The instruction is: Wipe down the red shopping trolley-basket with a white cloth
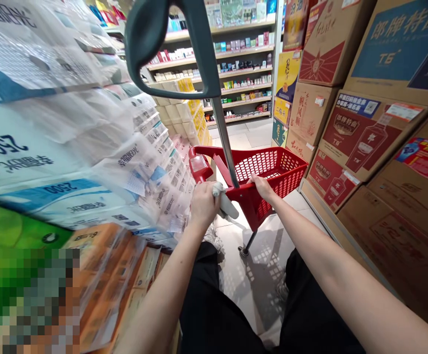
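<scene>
Red basket cart (250, 206), standing just right of centre in the frame on the tiled floor (232, 236), its basket reaching away toward the right. Its grey pole (226, 132) slants from the near edge of the basket up to a dark handle (210, 64) at the top of the view.

I have both hands at the cart. The left hand (203, 201) is closed in a fist around a pale grey cloth (229, 209), part of which hangs below the grip beside the near edge; I cannot tell whether it presses on the red plastic. The right hand (262, 187) has its fingers curled over the near rim, right of the pole, the grip closed there.

I judge the step in hand to be wiping, with the right hand steadying the rim for the cloth. As I read it, the next move calls for a firm right grip and the cloth laid flat along the near edge, worked around the foot of the pole, where the angle is tight. The caster (242, 251) below makes me wary: the cart might roll if I push hard. Wrapped packs (25, 132) at the left and cartons (361, 132) at the right leave me little elbow room.
</scene>
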The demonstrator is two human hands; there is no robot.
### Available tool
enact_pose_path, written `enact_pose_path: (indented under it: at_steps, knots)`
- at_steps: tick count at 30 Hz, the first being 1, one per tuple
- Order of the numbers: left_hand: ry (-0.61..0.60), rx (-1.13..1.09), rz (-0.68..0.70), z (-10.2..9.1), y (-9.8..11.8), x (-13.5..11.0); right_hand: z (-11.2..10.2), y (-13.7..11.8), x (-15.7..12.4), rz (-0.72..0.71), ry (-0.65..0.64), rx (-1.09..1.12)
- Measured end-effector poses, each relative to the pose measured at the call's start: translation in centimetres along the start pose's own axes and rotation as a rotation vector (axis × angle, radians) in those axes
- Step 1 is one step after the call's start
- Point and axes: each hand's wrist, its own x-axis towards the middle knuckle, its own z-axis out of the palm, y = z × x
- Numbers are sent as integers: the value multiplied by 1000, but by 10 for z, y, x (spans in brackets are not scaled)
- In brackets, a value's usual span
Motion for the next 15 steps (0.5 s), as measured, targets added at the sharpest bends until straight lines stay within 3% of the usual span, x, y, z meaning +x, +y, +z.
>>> enact_pose_path:
  at_steps: [4, 7, 15]
  knots:
    - [-49, 67, 148, 0, 17, -7, -7, 0, -1, 18, 6, -1]
    - [-84, 80, 184, 0, 18, -6, -10, 2, -1, 30, 5, -14]
    - [-280, 26, 8, 2, -2, 33, -5, 8, 2, 65, 33, -19]
